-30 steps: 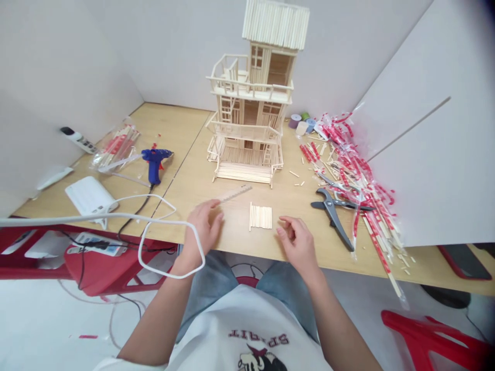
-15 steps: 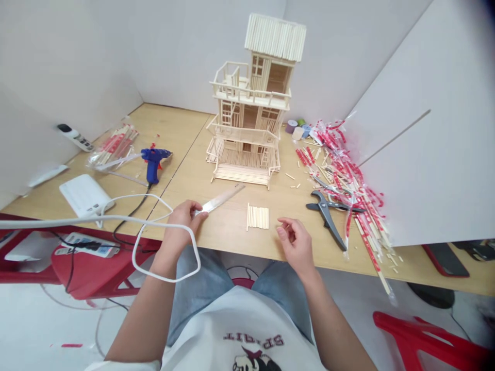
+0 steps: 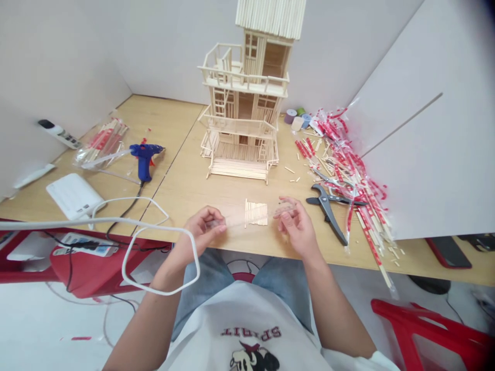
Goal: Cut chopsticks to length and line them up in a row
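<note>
A clear ruler (image 3: 237, 222) stretches between my two hands, above the table's front part. My left hand (image 3: 204, 226) grips its left end between thumb and fingers. At the other end my right hand (image 3: 294, 224) has its thumb and fingers closed on it. Just behind and partly under the ruler lies a small panel of short wooden sticks (image 3: 256, 212), with a longer stick along its left side. Farther back stands a multi-storey wooden stick house (image 3: 243, 103) with balconies, steps and a slatted roof.
To the left are a blue glue gun (image 3: 144, 158), a white box-shaped device (image 3: 73, 196) and bagged sticks (image 3: 104, 139). A white cable (image 3: 166, 291) loops near my left forearm. Pruning shears (image 3: 327, 206) and red-white wrapped sticks (image 3: 348, 165) lie right, thread spools (image 3: 297, 118) behind.
The ruler has been lifted from the table and turned more level, over the stick panel. My right hand has taken hold of its right end. The view has shifted slightly.
</note>
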Action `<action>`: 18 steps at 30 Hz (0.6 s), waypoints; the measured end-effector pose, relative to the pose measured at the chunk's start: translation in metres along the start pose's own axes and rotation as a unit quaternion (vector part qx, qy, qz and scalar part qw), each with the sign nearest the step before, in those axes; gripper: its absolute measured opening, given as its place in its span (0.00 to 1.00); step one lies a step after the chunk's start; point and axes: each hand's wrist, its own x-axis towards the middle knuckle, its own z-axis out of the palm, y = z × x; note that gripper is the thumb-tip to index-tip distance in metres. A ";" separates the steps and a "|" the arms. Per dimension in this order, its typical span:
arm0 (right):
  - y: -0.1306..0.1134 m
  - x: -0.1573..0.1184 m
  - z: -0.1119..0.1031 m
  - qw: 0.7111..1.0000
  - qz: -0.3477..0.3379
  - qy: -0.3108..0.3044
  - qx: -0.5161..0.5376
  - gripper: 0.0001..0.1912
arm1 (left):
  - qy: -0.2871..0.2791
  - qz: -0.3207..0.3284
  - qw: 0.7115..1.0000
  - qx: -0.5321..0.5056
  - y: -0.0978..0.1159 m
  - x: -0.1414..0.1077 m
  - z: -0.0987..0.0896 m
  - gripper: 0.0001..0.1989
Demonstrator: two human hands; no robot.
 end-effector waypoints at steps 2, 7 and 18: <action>-0.001 0.000 -0.004 0.997 0.035 -0.003 0.065 0.25 | -0.050 0.010 0.999 -0.005 0.002 0.003 0.015 0.15; 0.002 0.018 -0.025 0.983 0.082 0.056 0.155 0.16 | -0.043 0.046 0.998 0.011 -0.001 0.036 0.029 0.12; 0.025 0.072 -0.047 0.970 0.144 0.088 0.176 0.22 | -0.023 0.039 0.991 0.124 -0.024 0.109 0.019 0.13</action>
